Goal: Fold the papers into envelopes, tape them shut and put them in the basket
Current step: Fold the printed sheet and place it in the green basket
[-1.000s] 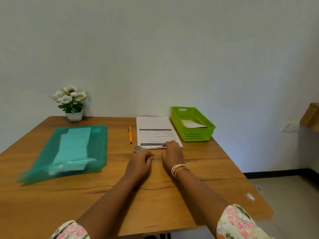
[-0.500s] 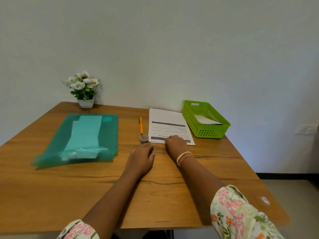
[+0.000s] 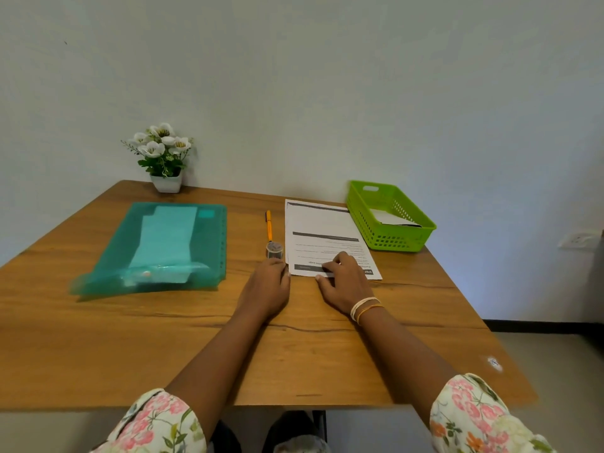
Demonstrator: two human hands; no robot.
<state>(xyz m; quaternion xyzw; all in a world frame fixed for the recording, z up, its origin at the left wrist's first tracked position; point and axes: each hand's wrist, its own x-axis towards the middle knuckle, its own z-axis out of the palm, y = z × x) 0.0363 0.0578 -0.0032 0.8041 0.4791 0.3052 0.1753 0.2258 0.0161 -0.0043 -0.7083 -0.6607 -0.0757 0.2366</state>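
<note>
**Desk setup, both hands at the near edge of the papers**

Wooden table (image 3: 98, 348), warm brown grain with a dark crack line running across it, pushed against a plain pale wall (image 3: 294, 76). Grey floor shows to the right, with a dark skirting strip and a white wall socket (image 3: 580, 239).

Papers (image 3: 322, 235): printed stack lying flat right of centre, text upside down to me, its right edge just beside the green basket (image 3: 415, 238). Basket sits at the far right of the table; one white folded piece (image 3: 394, 220) lies inside.

My left hand (image 3: 266, 286) rests palm down on the wood, fingers relaxed and holding nothing, fingertips just beside the near left corner of the papers. My right hand (image 3: 343, 281) lies on the near edge of the stack, fingers bent on the sheet; I cannot tell whether they pinch it. Bangles on that wrist.

Tape roll (image 3: 274, 249) stands left of the papers, orange pen (image 3: 269, 225) behind it. Teal plastic folder (image 3: 170, 246) lies well to the left; potted white flowers (image 3: 161, 155) at the back.
</note>
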